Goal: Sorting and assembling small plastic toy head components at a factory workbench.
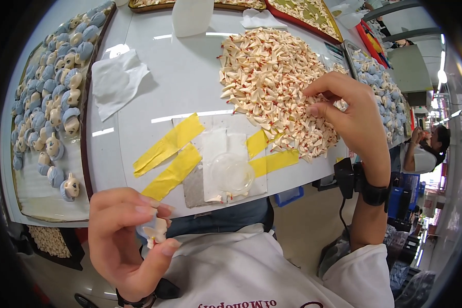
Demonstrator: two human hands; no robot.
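Note:
Near the table's front edge, my left hand is closed on a small doll head with pale blue hair and a cream face. The head is held between thumb and fingers, which hide part of it. My right hand reaches over the right side of a big pile of small cream pointed pieces, many with red tips. Its thumb and forefinger are a little apart at the pile's surface, and no piece shows between them. In front of me a round clear dish rests on white paper held down with yellow tape.
At left stands a tray of blue-haired doll heads; another tray of them is at right. A white cloth lies beside the left tray. Trays of cream pieces line the back. Another person sits far right.

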